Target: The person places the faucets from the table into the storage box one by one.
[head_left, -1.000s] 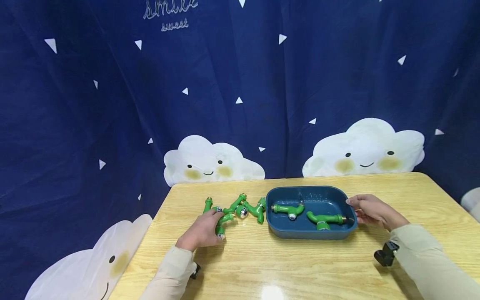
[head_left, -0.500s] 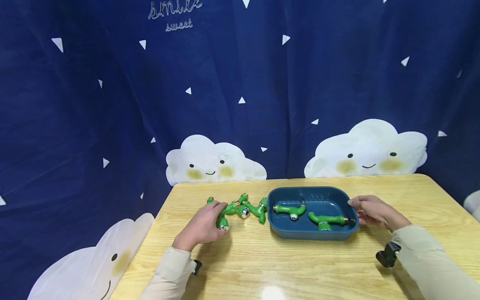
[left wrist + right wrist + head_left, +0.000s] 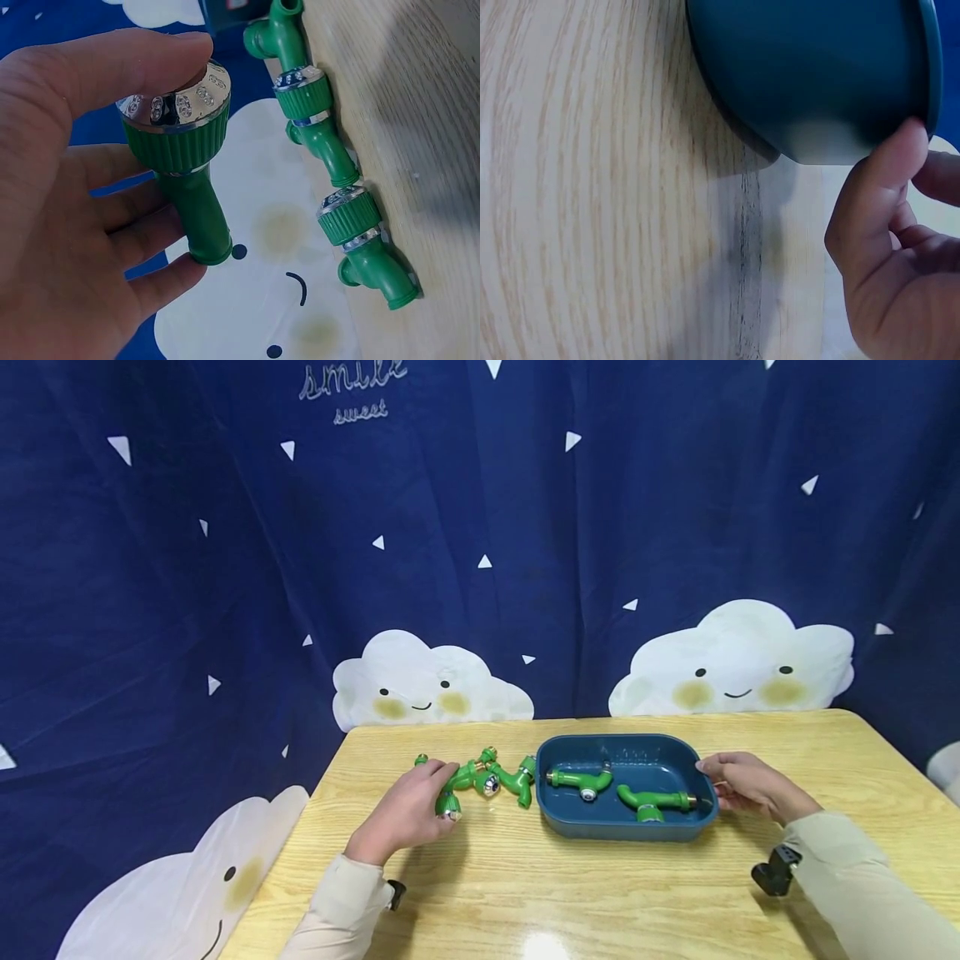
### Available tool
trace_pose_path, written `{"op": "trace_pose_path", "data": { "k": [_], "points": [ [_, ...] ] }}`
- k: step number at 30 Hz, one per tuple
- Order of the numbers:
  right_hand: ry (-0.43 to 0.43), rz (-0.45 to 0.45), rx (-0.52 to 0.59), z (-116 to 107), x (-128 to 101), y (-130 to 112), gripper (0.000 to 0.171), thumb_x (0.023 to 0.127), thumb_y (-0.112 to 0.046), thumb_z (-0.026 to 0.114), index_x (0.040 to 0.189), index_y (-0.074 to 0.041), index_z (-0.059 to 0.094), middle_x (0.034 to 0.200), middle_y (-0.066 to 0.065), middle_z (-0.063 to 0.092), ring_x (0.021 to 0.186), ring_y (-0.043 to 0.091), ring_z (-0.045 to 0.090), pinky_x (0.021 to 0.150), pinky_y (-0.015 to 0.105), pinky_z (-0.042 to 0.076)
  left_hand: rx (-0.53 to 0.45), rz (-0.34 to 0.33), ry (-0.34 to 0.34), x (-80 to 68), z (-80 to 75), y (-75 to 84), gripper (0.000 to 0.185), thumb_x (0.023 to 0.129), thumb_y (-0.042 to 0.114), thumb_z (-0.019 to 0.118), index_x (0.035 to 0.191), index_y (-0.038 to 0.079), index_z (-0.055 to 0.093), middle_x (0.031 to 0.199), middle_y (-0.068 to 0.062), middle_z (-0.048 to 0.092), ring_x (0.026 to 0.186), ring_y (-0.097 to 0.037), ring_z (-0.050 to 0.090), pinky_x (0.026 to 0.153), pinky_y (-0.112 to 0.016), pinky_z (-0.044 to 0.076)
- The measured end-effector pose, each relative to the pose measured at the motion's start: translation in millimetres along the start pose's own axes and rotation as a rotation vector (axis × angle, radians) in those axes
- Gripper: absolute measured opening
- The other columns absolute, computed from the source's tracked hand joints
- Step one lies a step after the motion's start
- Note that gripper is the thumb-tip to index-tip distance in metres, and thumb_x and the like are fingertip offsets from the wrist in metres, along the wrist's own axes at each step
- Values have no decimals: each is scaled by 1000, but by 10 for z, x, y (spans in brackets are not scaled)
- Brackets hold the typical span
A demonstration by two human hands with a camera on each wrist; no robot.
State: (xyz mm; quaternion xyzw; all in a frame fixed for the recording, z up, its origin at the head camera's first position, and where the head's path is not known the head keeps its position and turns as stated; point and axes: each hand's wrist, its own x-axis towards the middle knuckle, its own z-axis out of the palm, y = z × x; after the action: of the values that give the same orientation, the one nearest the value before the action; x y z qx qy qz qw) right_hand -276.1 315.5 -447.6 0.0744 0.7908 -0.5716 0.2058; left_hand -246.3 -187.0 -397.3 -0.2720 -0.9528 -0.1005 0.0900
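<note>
Six green taps in all. One held tap, gripped by the left hand, thumb across its chrome cap, to the left of the tray; whether it is clear of the table is hard to tell. Three loose taps on the table, beyond and to the right of that hand, the rightmost just beside the tray. Two boxed taps inside the tray, at left and near right. One blue tray, right rim pinched by the right hand. Writing: "smile" and "sweet", far left on one blue backdrop; cap marks illegible.
</note>
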Motion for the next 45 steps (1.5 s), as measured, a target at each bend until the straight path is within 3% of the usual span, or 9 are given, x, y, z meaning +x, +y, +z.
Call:
{"op": "trace_pose_path", "data": {
  "k": [6, 18, 27, 34, 45],
  "points": [
    [10, 5, -14, -12, 8, -8, 37, 106, -21, 43, 127, 8, 47, 81, 0, 65, 66, 9, 64, 62, 24, 58, 25, 30, 18, 3, -41, 51, 71, 72, 22, 80, 137, 6, 56, 125, -7, 63, 110, -26, 63, 97, -42, 52],
    [2, -3, -19, 1, 0, -17, 40, 106, -20, 41, 131, 11, 44, 82, 1, 64, 66, 8, 64, 62, 23, 58, 87, 108, 52, 32, -132, 299, 77, 71, 27, 82, 139, 8, 54, 129, -6, 62, 115, -24, 62, 102, -42, 50],
    [-5, -29, -31, -18, -9, -7, 39, 106, -20, 41, 129, 12, 45, 81, -1, 64, 65, 7, 63, 60, 23, 56, 233, 188, 119, 103, -46, 576, 74, 74, 28, 80, 140, 10, 51, 129, -5, 61, 119, -23, 61, 106, -40, 47],
    [3, -11, -30, 10, -17, -22, 41, 106, -19, 40, 131, 12, 43, 82, 0, 64, 65, 7, 62, 60, 22, 56, 371, 225, 187, 155, 6, 764, 81, 73, 42, 84, 140, 13, 49, 126, -1, 60, 116, -21, 61, 103, -39, 48],
    [-5, 10, -4, 4, 3, -16, 42, 106, -19, 40, 134, 12, 40, 85, 2, 63, 67, 9, 63, 63, 23, 58, 428, 265, 221, 184, 91, 853, 80, 72, 45, 83, 138, 14, 49, 124, -1, 60, 113, -19, 62, 102, -38, 49]
  ]
}}
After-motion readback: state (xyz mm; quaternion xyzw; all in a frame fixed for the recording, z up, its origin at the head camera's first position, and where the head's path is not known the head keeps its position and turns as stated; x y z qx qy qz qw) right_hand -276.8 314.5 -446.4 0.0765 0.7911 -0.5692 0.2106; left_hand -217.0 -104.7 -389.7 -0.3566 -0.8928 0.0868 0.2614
